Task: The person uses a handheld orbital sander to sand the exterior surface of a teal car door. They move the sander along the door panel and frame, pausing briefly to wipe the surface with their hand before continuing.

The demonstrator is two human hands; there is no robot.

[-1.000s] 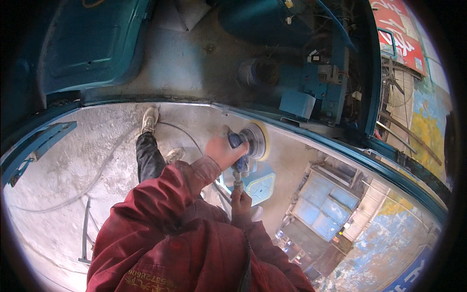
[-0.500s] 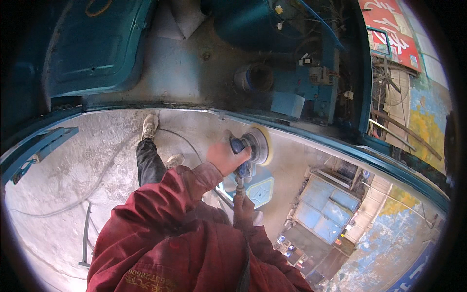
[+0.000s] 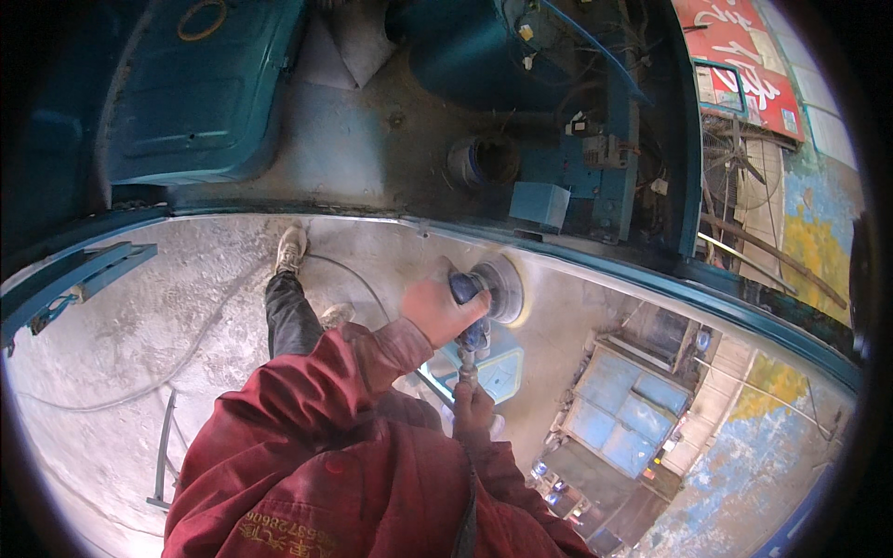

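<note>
A round sander (image 3: 498, 290) with a pale grey disc is in both my hands, just below the blue-green vehicle doorway. My left hand (image 3: 435, 307) is closed over the dark blue body behind the disc. Lower down, my right hand (image 3: 473, 407) wraps round the handle end, by a metal fitting (image 3: 468, 370). The yellowish rim of the disc is blurred. Whether the disc touches a surface I cannot tell. Under the tool shows a light blue stool (image 3: 507, 367), partly covered by the sander and my right hand.
Above runs the doorway sill (image 3: 595, 256) of a cab with a blue-green seat (image 3: 195, 102), loose wiring and an open tub (image 3: 484, 160). A dark hose (image 3: 353, 270) crosses the floor near my shoe (image 3: 291, 247). A metal bar (image 3: 164, 446) lies at left.
The whole view has shifted slightly. The sander and both hands appear a little lower and farther right, still close to the sill. My grip on it stays the same.
</note>
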